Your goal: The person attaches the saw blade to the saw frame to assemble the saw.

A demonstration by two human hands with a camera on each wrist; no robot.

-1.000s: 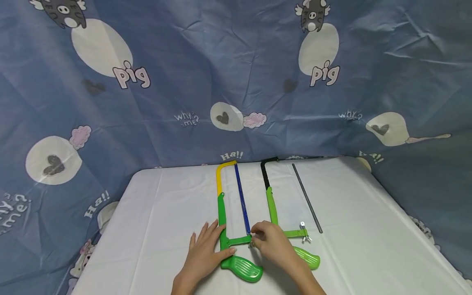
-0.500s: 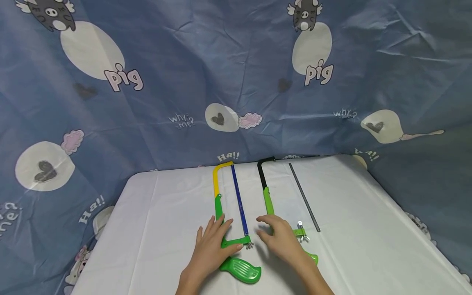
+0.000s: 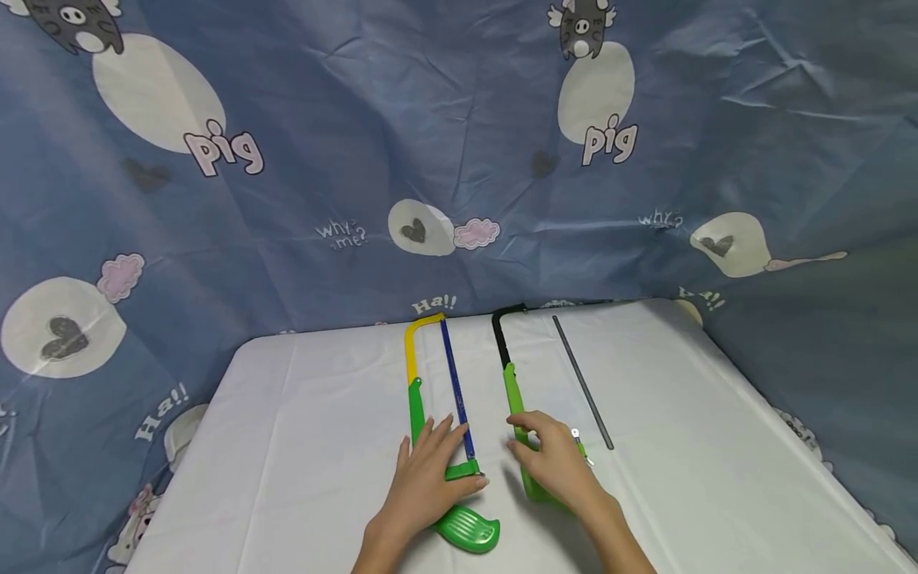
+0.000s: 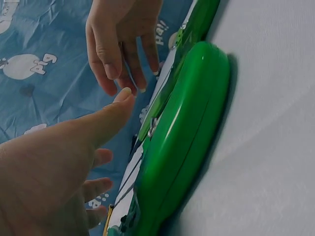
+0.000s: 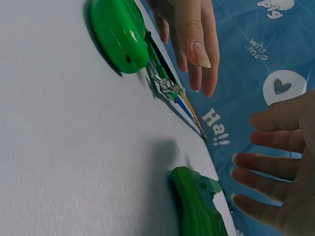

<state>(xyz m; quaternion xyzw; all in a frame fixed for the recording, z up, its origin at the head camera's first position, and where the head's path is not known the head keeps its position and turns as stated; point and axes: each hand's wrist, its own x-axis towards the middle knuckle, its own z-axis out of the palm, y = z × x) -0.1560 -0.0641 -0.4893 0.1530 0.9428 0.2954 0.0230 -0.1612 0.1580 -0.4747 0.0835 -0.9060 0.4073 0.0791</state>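
Note:
A hacksaw with a green and yellow frame (image 3: 410,351) lies on the white table, with a blue blade (image 3: 454,383) fitted along it. My left hand (image 3: 430,482) hovers over its lower part, fingers spread and not curled round anything; the left wrist view shows the thumb apart from the green handle (image 4: 189,123). Just right of it lies a second hacksaw (image 3: 513,391), light green and black, bearing no blade. My right hand (image 3: 559,466) is above its lower frame with loosely bent fingers, holding nothing, and covers most of its handle.
A loose grey hacksaw blade (image 3: 582,383) lies to the right of the second saw. A metal wing nut (image 5: 167,86) sits at the first saw's near end. Behind the table hangs a blue printed cloth (image 3: 323,159).
My right hand has left the first saw's wing nut and moved right over the second saw. My left hand has come off the frame and shifted right. The head view has turned slightly.

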